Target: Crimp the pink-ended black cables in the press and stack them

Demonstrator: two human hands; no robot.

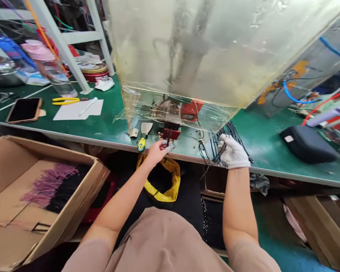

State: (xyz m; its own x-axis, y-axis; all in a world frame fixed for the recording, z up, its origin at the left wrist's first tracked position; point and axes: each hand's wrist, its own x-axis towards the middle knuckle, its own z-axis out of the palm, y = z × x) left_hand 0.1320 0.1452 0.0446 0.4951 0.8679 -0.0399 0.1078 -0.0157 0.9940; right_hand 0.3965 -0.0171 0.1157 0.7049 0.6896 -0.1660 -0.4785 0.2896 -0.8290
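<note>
The beige shirt front [147,241] lies lowest. The left hand [158,153] pinches a small dark item [167,147] beside the red fixture [171,133]; the gloved right hand [234,152] closes on black wires [225,140], apparently holding them clear on the green workbench [260,128].

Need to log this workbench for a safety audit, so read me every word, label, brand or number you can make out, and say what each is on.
Nothing here can be read as text.
White label on the black padded case: too small to read.
Orange-yellow marking on the grey panel at right: too blurred to tell whether it is lettering.
</note>
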